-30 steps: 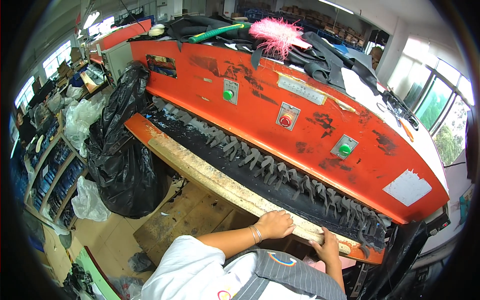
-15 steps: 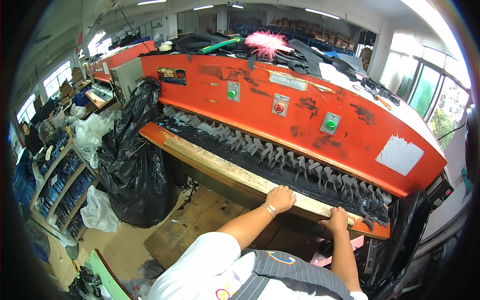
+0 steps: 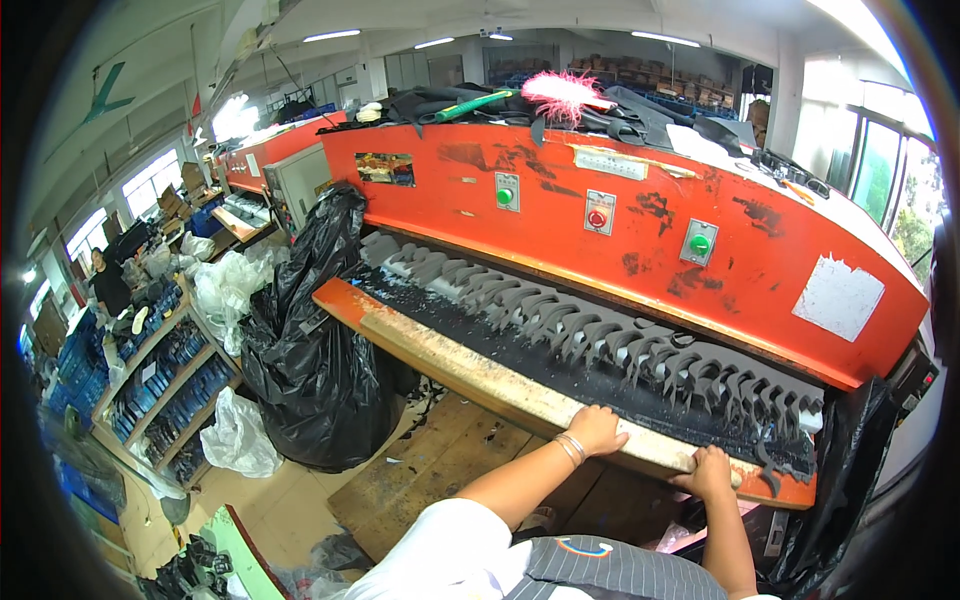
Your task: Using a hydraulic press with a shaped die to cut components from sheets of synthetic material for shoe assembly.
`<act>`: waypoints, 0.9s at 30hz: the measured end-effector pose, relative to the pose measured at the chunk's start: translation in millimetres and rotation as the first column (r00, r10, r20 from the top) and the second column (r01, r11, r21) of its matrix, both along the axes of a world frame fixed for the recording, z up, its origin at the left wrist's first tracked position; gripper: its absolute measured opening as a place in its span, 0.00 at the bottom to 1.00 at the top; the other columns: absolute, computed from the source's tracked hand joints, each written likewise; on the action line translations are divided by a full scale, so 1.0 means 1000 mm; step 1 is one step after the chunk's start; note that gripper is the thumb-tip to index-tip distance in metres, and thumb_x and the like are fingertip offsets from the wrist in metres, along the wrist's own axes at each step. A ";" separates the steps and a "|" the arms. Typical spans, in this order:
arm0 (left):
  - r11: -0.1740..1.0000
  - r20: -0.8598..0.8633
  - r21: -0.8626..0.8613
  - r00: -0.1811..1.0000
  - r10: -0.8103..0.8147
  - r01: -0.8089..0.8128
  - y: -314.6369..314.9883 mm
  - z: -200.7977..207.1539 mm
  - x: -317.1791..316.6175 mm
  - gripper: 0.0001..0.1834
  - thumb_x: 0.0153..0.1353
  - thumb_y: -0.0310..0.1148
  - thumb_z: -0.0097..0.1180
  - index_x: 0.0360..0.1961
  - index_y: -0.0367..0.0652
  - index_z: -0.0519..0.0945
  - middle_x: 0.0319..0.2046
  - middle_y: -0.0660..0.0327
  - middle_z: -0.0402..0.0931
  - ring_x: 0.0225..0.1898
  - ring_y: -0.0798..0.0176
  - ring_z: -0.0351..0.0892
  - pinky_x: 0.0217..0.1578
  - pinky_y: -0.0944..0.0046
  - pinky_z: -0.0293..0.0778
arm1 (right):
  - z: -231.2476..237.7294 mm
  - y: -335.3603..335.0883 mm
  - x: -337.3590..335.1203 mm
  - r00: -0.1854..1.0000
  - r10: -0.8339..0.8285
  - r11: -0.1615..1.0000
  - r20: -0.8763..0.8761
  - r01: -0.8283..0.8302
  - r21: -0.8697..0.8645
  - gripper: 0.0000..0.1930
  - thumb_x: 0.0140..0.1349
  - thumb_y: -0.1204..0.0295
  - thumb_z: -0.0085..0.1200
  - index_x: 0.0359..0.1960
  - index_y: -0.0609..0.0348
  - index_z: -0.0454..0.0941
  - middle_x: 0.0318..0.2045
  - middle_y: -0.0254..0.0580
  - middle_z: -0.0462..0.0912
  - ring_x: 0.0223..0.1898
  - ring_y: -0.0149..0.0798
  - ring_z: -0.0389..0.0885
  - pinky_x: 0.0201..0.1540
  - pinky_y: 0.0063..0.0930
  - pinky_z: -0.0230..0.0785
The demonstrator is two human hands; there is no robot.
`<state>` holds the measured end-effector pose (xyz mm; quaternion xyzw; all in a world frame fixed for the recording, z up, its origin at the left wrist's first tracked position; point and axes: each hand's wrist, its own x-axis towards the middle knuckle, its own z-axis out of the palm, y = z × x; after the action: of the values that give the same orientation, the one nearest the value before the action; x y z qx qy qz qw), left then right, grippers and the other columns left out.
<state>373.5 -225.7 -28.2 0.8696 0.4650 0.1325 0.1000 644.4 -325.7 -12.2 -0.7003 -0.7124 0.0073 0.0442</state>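
My left hand (image 3: 597, 430), with bracelets at the wrist, grips the worn pale wooden rail (image 3: 470, 365) along the front of a red machine (image 3: 580, 230). To its right, my right hand (image 3: 711, 471) is closed over the same rail, thumb toward me. Behind the rail lies a black bed (image 3: 480, 325). On it a dark grey sheet (image 3: 600, 340), cut into a long row of curved pieces, sticks out from under the red housing. A loose grey strip (image 3: 768, 465) hangs at the bed's right end.
A big black plastic bag (image 3: 320, 390) stands left of the machine, near a rack of blue items (image 3: 165, 375) and white bags (image 3: 240, 435). Black scraps, a green-handled tool (image 3: 475, 106) and a pink fringed thing (image 3: 562, 96) lie on the machine's top. A person (image 3: 108, 285) is far left.
Much more of the grey cut sheet shows on the bed, further out from under the housing. Both hands stay on the rail, while the whole view has shifted.
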 end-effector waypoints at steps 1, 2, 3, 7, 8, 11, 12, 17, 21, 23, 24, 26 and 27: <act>0.991 -0.078 -0.137 0.997 -0.007 -0.003 0.004 0.015 0.001 0.30 0.56 0.57 0.52 0.34 0.36 0.84 0.36 0.45 0.81 0.41 0.44 0.81 0.44 0.50 0.76 | 0.005 0.004 0.005 0.999 0.044 0.998 -0.021 -0.045 -0.037 0.32 0.33 0.46 0.72 0.30 0.65 0.81 0.34 0.54 0.79 0.41 0.52 0.77 0.48 0.40 0.70; 0.974 -0.110 -0.218 0.990 -0.091 0.065 0.012 0.033 0.003 0.29 0.55 0.57 0.53 0.33 0.37 0.84 0.35 0.46 0.81 0.41 0.45 0.82 0.44 0.50 0.76 | 0.025 0.004 0.006 0.996 0.015 0.988 -0.093 -0.029 -0.154 0.33 0.36 0.44 0.70 0.29 0.65 0.83 0.33 0.57 0.81 0.39 0.55 0.79 0.48 0.41 0.71; 0.950 -0.146 -0.294 0.977 -0.154 0.106 0.018 0.047 0.004 0.29 0.54 0.57 0.53 0.33 0.39 0.85 0.34 0.46 0.82 0.40 0.46 0.82 0.43 0.50 0.76 | 0.039 0.009 0.014 0.989 0.008 0.952 -0.149 -0.053 -0.300 0.32 0.38 0.44 0.70 0.32 0.65 0.84 0.32 0.57 0.83 0.37 0.50 0.82 0.45 0.38 0.73; 0.998 0.424 0.016 0.903 -0.068 0.068 0.061 0.057 0.053 0.15 0.58 0.45 0.57 0.29 0.44 0.81 0.31 0.57 0.80 0.37 0.49 0.79 0.39 0.51 0.75 | 0.081 0.076 0.021 0.840 -0.028 0.972 -0.542 -0.105 -0.211 0.14 0.53 0.63 0.63 0.36 0.61 0.83 0.30 0.49 0.84 0.33 0.41 0.83 0.41 0.32 0.73; 0.990 0.475 0.136 0.875 -0.096 0.035 0.076 0.056 0.068 0.12 0.57 0.43 0.58 0.30 0.45 0.79 0.32 0.58 0.78 0.39 0.51 0.77 0.41 0.52 0.73 | 0.086 0.103 0.018 0.854 0.106 0.990 -0.509 -0.137 -0.024 0.14 0.53 0.66 0.63 0.36 0.63 0.82 0.32 0.50 0.83 0.36 0.47 0.82 0.42 0.35 0.73; 0.956 0.545 0.289 0.829 -0.124 -0.047 0.117 0.040 0.104 0.12 0.53 0.39 0.62 0.34 0.46 0.77 0.35 0.60 0.75 0.42 0.53 0.72 0.45 0.55 0.71 | 0.076 0.188 0.018 0.901 0.239 0.963 -0.363 -0.174 0.205 0.17 0.55 0.69 0.60 0.45 0.64 0.78 0.47 0.54 0.76 0.49 0.53 0.76 0.52 0.39 0.69; 0.952 0.504 0.300 0.857 -0.104 -0.061 0.127 0.026 0.109 0.12 0.53 0.39 0.62 0.35 0.45 0.77 0.35 0.60 0.75 0.42 0.53 0.72 0.45 0.55 0.71 | 0.073 0.207 0.012 0.905 0.216 0.970 -0.367 -0.158 0.183 0.18 0.53 0.67 0.61 0.45 0.63 0.78 0.49 0.52 0.76 0.51 0.52 0.75 0.54 0.38 0.68; 0.937 0.432 0.331 0.865 -0.254 0.110 0.148 0.014 0.115 0.11 0.53 0.38 0.63 0.33 0.44 0.78 0.33 0.61 0.76 0.40 0.53 0.72 0.44 0.56 0.71 | 0.086 0.261 0.011 0.971 0.137 0.976 -0.196 -0.166 -0.144 0.25 0.49 0.59 0.63 0.48 0.56 0.80 0.51 0.46 0.77 0.54 0.49 0.76 0.55 0.38 0.69; 0.898 0.317 0.379 0.880 -0.353 0.223 0.182 0.039 0.115 0.12 0.44 0.39 0.68 0.18 0.46 0.77 0.23 0.62 0.74 0.33 0.55 0.72 0.36 0.56 0.68 | 0.113 0.309 -0.002 0.966 0.234 0.822 0.111 -0.136 -0.552 0.22 0.45 0.60 0.64 0.42 0.55 0.84 0.44 0.48 0.83 0.47 0.49 0.82 0.49 0.42 0.74; 0.917 0.549 0.348 0.749 -0.370 0.197 0.198 0.044 0.116 0.11 0.42 0.36 0.69 0.17 0.46 0.78 0.21 0.61 0.74 0.30 0.55 0.72 0.36 0.57 0.68 | 0.098 0.331 0.000 0.991 0.129 0.804 0.033 -0.085 -0.589 0.18 0.45 0.69 0.61 0.40 0.61 0.84 0.43 0.55 0.83 0.46 0.47 0.83 0.48 0.40 0.75; 0.926 0.569 0.328 0.744 -0.352 0.188 0.204 0.048 0.117 0.10 0.43 0.36 0.69 0.18 0.46 0.79 0.24 0.60 0.76 0.31 0.56 0.73 0.38 0.58 0.69 | 0.086 0.341 0.006 0.987 0.160 0.809 -0.009 -0.136 -0.571 0.17 0.45 0.72 0.59 0.39 0.62 0.84 0.42 0.56 0.83 0.45 0.48 0.83 0.46 0.41 0.75; 0.979 0.680 0.184 0.708 -0.190 0.086 0.204 0.044 0.120 0.12 0.46 0.35 0.71 0.27 0.43 0.80 0.32 0.59 0.79 0.37 0.55 0.77 0.42 0.58 0.73 | 0.062 0.359 0.021 0.939 0.279 0.852 -0.202 -0.339 -0.400 0.16 0.44 0.69 0.62 0.36 0.64 0.83 0.36 0.56 0.84 0.38 0.49 0.83 0.42 0.40 0.74; 0.997 0.720 -0.065 0.694 0.021 0.037 0.203 0.046 0.119 0.19 0.48 0.36 0.70 0.39 0.41 0.77 0.38 0.56 0.79 0.40 0.53 0.78 0.42 0.58 0.74 | 0.071 0.362 0.030 0.845 0.264 0.828 -0.466 -0.446 -0.339 0.12 0.46 0.70 0.62 0.32 0.63 0.83 0.28 0.47 0.84 0.30 0.40 0.81 0.36 0.35 0.72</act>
<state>493.0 -22.7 18.3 0.7462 0.3896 0.4442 0.3068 674.5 36.7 58.5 -0.5272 -0.7879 0.3168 0.0291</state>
